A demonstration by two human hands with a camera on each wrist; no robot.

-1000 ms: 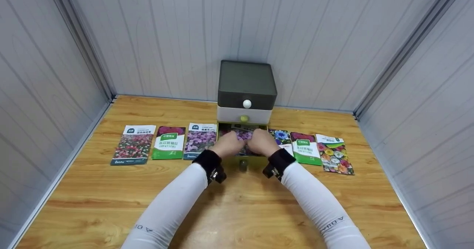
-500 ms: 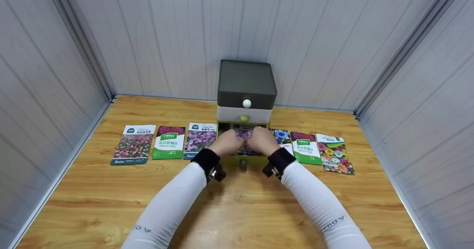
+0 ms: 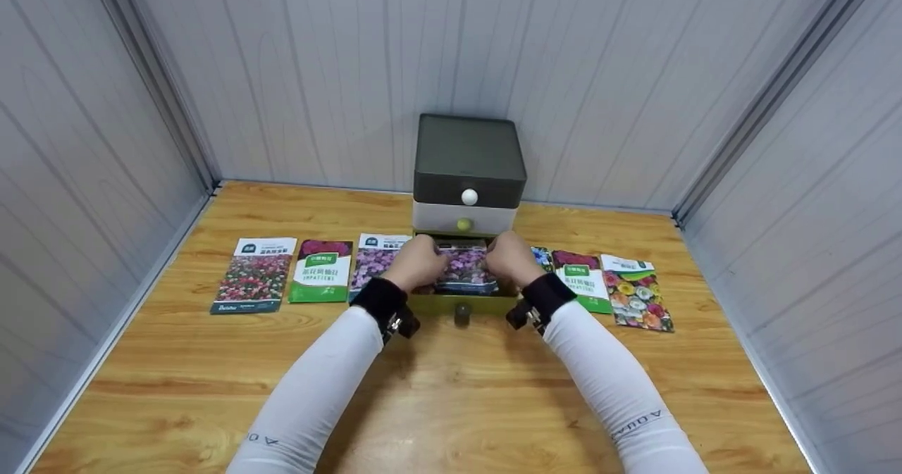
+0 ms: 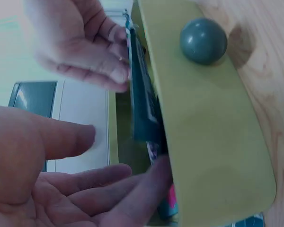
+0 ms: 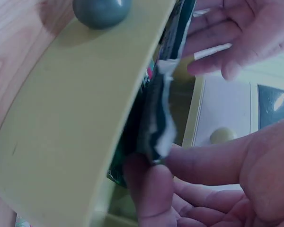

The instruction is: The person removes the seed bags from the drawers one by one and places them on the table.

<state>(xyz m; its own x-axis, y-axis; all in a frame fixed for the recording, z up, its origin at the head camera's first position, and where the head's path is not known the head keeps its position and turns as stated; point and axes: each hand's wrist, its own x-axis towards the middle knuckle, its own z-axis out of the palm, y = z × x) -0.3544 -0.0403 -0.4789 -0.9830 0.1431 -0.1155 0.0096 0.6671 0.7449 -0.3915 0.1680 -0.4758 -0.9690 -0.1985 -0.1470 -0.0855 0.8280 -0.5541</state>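
Note:
A seed packet with purple flowers (image 3: 466, 264) sits in the pulled-out bottom drawer (image 3: 431, 305), with its edge (image 5: 156, 116) showing in the right wrist view. My right hand (image 3: 513, 257) pinches that packet at one end between thumb and fingers. At the other side, my left hand (image 3: 416, 264) has its fingers extended into the drawer, the thumb well apart from them (image 4: 71, 142). Part of another packet with a pink patch (image 4: 172, 196) shows lower in the drawer. A dark round knob (image 4: 203, 40) is on the yellow-green drawer front.
The small cabinet (image 3: 471, 151) stands against the back wall, its black and white upper drawers shut. Left of it lie a red-flower packet (image 3: 254, 277), a green packet (image 3: 320, 272) and a purple one (image 3: 373, 266). Several more, including a multicoloured packet (image 3: 638, 294), lie to the right.
Both hands were close together over the packet in the drawer; they have moved apart to its two sides, uncovering its purple flower picture. The cabinet and table packets have stayed put.

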